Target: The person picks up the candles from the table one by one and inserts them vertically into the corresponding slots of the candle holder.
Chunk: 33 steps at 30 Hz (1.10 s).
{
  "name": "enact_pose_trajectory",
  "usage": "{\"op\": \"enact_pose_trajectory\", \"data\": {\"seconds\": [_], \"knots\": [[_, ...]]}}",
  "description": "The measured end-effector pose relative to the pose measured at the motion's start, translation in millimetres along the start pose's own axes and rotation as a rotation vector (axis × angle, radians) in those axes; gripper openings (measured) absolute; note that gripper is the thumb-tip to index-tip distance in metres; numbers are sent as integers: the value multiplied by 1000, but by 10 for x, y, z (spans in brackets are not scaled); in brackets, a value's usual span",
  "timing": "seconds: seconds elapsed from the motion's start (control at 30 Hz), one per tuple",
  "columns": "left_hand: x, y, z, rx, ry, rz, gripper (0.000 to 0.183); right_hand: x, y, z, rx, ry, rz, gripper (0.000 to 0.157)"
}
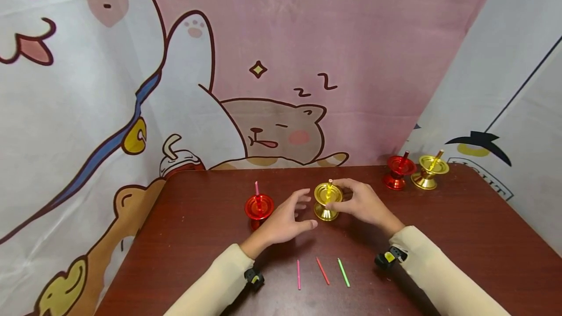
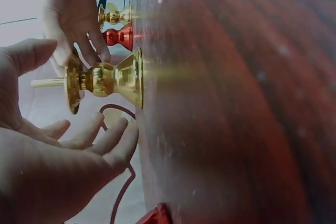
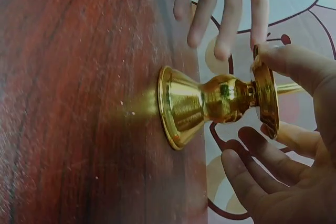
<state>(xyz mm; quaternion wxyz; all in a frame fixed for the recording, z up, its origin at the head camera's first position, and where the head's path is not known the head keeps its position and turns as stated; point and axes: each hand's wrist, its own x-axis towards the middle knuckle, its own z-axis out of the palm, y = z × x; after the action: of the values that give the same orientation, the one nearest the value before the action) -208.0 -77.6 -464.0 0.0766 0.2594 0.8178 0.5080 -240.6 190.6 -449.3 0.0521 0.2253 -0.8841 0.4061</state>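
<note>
A gold candle holder (image 1: pixel 326 214) with a round dish and an upright gold stem stands on the brown table (image 1: pixel 210 267). My right hand (image 1: pixel 362 204) grips its dish by the rim, thumb on one side and fingers on the other, as the right wrist view also shows on the dish (image 3: pixel 266 98). To the left of it, my left hand (image 1: pixel 285 221) is spread with fingers apart and seems to touch nothing. Behind that hand is a red candle holder (image 1: pixel 259 207) with a pink candle (image 1: pixel 256 188) upright in it; its base is partly hidden.
Thin pink (image 1: pixel 299 274), red (image 1: pixel 322 271) and green (image 1: pixel 344 272) candles lie near the front. At the back right stand another red holder (image 1: pixel 396 179) and another gold holder (image 1: pixel 425 179). A printed cloth (image 1: pixel 351 38) hangs behind the table.
</note>
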Motion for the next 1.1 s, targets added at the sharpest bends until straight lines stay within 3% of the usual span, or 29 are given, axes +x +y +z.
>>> {"op": "enact_pose_trajectory", "data": {"seconds": [0.4,0.83,1.1], "knots": [[131,-66,35,-143,-44,-19,92,-19,-43,85,-10,-81,-66,67],[135,-71,12,-91,-38,-22,84,-28,-151,158,-24,-104,-121,58],[93,-35,-23,-77,-14,-31,73,-129,-176,103,-25,-134,-51,58]]}}
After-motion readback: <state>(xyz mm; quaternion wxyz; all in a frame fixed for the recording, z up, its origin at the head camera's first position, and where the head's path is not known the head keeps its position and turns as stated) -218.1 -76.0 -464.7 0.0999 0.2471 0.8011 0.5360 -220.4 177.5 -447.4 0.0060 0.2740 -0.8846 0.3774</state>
